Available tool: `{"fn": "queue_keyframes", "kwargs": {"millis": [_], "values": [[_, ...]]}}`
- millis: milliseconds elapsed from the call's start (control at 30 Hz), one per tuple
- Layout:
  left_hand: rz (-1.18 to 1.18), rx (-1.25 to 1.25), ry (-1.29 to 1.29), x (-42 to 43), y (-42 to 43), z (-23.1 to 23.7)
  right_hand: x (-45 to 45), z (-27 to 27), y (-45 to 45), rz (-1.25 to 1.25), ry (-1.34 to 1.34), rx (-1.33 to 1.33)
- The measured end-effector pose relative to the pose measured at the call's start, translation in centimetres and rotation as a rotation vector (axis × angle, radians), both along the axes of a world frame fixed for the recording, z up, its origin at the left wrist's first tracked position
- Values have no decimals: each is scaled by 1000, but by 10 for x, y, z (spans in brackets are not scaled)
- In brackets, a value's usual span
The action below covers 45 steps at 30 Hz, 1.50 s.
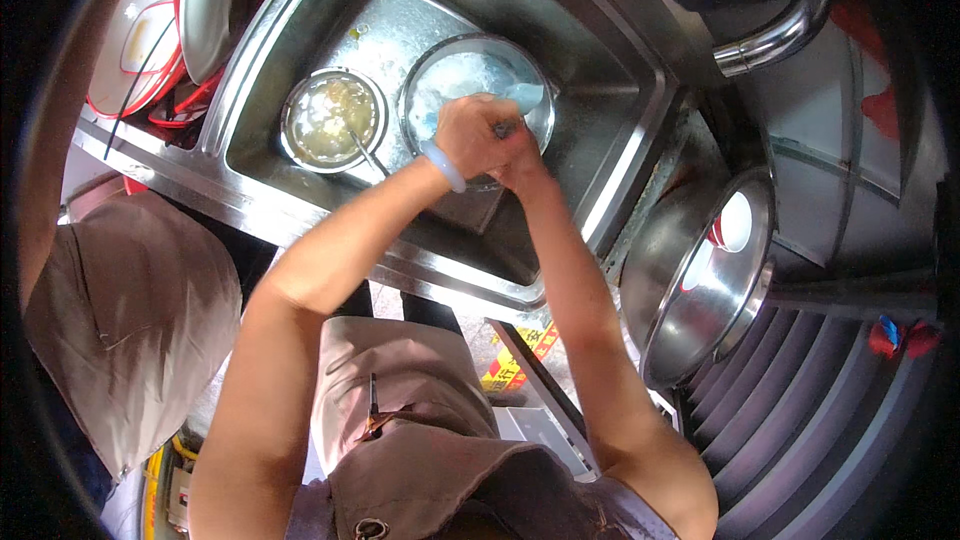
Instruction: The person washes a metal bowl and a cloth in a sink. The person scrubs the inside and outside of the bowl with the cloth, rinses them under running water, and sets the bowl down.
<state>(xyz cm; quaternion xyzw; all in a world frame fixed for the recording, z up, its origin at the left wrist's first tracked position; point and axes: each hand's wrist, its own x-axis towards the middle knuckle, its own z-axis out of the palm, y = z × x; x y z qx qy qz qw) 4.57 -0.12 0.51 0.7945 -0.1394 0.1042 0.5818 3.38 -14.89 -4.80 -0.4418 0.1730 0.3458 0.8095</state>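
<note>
Both my hands meet over a round, see-through basin of cloudy, bluish water, which stands in a stainless steel sink. My left hand, with a pale bangle at the wrist, is closed around a light blue wet cloth or piece of plastic; which of the two cannot be told. Pressed against it from the right is my right hand, its fingers largely hidden. Left of the basin stands a round metal pot of yellowish liquid, with the handle of a utensil leaning out over its rim.
Red-rimmed white bowls and a pale oval dish are stacked left of the sink. A large steel bowl holding red-and-white bowls stands at the right. A curved metal pipe is at upper right. Another person in a brown apron stands at left.
</note>
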Motion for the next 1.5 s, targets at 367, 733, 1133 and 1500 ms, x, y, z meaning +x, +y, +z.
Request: {"fn": "queue_keyframes", "kwargs": {"millis": [367, 733, 1133, 1500], "values": [[-426, 344, -520, -14, 4, -19, 19, -75, -44, 625, -293, -406], [-346, -410, 764, -8, -21, -21, -89, 57, -35, -449, 163, -218], [-433, -34, 480, -32, -178, -57, -200, 121, -70, -1080, 147, -817], [-270, -18, 938, -25, -113, -92, -146, 90, -81, -137, -782, -1905]]}}
